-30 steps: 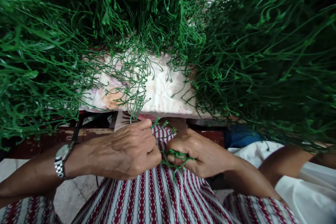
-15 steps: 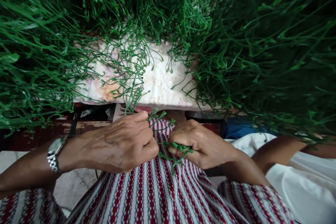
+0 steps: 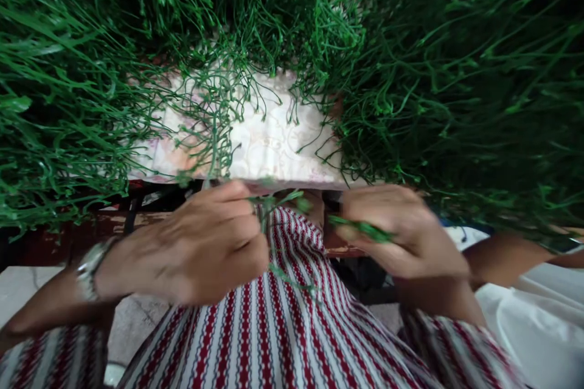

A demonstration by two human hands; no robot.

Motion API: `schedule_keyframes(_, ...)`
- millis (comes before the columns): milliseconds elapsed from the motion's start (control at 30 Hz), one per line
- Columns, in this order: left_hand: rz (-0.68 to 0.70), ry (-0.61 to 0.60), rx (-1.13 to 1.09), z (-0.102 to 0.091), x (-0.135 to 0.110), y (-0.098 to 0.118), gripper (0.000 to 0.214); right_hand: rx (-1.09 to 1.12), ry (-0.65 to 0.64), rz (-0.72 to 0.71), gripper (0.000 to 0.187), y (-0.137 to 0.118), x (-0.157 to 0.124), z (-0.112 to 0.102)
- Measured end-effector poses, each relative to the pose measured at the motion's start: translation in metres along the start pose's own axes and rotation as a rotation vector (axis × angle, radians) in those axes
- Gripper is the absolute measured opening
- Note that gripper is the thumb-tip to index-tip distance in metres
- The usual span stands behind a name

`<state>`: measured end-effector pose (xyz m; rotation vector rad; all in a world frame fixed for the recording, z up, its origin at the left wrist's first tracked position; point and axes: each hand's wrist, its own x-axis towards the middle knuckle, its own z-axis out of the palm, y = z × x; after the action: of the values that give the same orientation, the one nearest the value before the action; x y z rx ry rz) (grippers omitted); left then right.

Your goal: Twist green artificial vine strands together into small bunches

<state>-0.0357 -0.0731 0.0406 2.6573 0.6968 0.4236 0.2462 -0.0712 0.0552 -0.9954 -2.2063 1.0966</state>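
My left hand (image 3: 196, 243), with a metal watch (image 3: 89, 267) on its wrist, is closed over my striped lap (image 3: 292, 334), pinching thin green stems (image 3: 269, 203) that lead up into the pile. My right hand (image 3: 401, 231) is blurred by motion. It is closed on a small bunch of green stems (image 3: 360, 228), apart from the left hand. A loose green sprig (image 3: 292, 279) hangs between the two hands.
Big heaps of green stems lie at the left (image 3: 59, 103), back (image 3: 255, 6) and right (image 3: 460, 85) on a pale patterned cloth (image 3: 274, 146). A dark red wooden edge (image 3: 45, 237) runs below. White fabric (image 3: 538, 322) and another person's arm (image 3: 506, 255) are at the right.
My right hand has pulled away to the right and upward with its bunch of stems, opening a gap between the hands. The left hand has stayed roughly in place.
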Motion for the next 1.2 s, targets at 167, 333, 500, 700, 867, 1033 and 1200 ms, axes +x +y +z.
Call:
schedule_keyframes(167,-0.284,0.509,-0.178,0.006,0.019,-0.011,0.015,-0.015,0.226,-0.048,0.022,0.014,0.016,0.008)
schedule_keyframes(333,-0.575,0.616,-0.433,0.006,0.028,-0.017,0.013,-0.056,0.349,-0.286,0.01,0.007,0.031,0.038)
schedule_keyframes(500,-0.742,0.641,-0.653,0.009,0.037,-0.02,0.019,-0.249,0.448,-0.378,0.007,-0.008,0.054,0.049)
schedule_keyframes(700,-0.705,0.747,-0.806,0.013,0.045,-0.02,0.022,-0.251,0.368,-0.352,0.048,0.012,0.086,0.054)
schedule_keyframes(867,-0.725,0.835,-0.886,0.019,0.049,-0.021,0.026,-0.232,0.35,-0.28,0.025,0.023,0.088,0.063)
schedule_keyframes(1033,-0.742,0.927,-0.908,0.024,0.049,-0.021,0.025,-0.236,0.346,-0.258,0.015,0.025,0.085,0.069)
schedule_keyframes(1200,-0.76,0.942,-0.919,0.023,0.049,-0.023,0.026,-0.086,0.365,-0.254,0.022,0.028,0.085,0.07)
